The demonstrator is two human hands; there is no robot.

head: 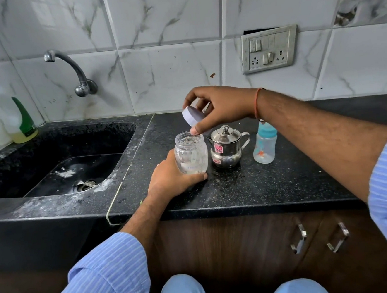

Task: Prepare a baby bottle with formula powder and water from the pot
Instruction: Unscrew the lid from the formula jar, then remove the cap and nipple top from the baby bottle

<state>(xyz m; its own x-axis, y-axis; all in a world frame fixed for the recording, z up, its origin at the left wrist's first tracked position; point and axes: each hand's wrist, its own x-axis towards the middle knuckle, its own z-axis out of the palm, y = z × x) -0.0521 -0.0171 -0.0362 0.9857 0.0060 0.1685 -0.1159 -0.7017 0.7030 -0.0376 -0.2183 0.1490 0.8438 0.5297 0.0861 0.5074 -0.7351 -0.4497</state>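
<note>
A clear plastic formula jar (191, 153) stands on the black counter (274, 181), its mouth uncovered, with white powder low inside. My left hand (174, 176) is wrapped around its lower half. Just above the jar's rim, my right hand (217, 107) holds the jar's pale lilac lid (193, 119), tilted. Right of the jar sits a small steel pot (227, 149) with its lid on and a handle to the right. Further right stands the baby bottle (265, 145), clear with a blue collar; my right forearm hides its top.
A black sink (76, 169) with a wall tap (71, 68) lies left of the jar. A detergent bottle (14, 111) stands at the sink's back left corner. A switch and socket plate (269, 49) is on the tiled wall. Cabinet doors with metal handles (299, 239) sit under the counter.
</note>
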